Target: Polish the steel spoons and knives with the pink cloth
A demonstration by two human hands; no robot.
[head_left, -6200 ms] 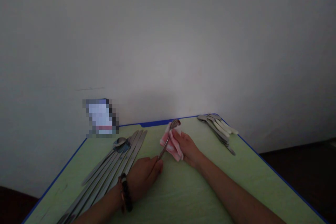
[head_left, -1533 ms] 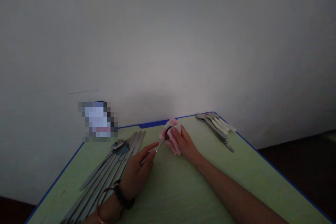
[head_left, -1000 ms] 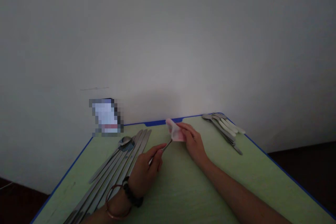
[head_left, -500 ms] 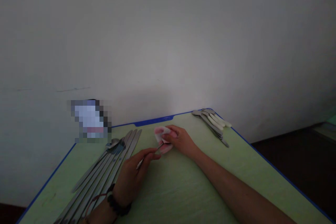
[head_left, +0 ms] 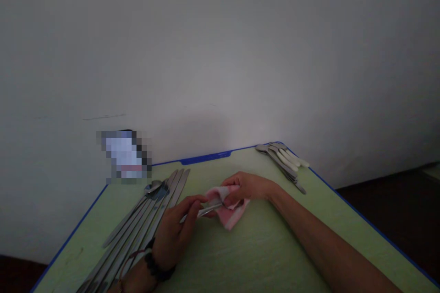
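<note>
Cloth [head_left: 229, 219], pink and white, sits crumpled in the right hand [head_left: 245, 188] above the middle of the green table [head_left: 268, 247], and we see it wrapped about the far end of a metal utensil [head_left: 210, 209]. That hand curls, thumb bent down, pinching cloth and metal together. The left hand [head_left: 177, 229] pinches the handle between thumb and fingers, so the utensil bridges the 2 hands at a slant; we cannot tell the shape of its head, which the cloth and right hand hide. At the left wrist we notice a dark beaded bracelet [head_left: 154, 263]. Beside the left hand, long metal cutlery [head_left: 145, 219] lies fanned toward the near left, with a spoon bowl [head_left: 156, 186] near its far end. By the far right corner we find another pile of cutlery [head_left: 283, 174], some pieces with white handles [head_left: 291, 162]. A pixelated phone [head_left: 120, 153] stands tilted near the pale wall [head_left: 220, 46] at the far left.
</note>
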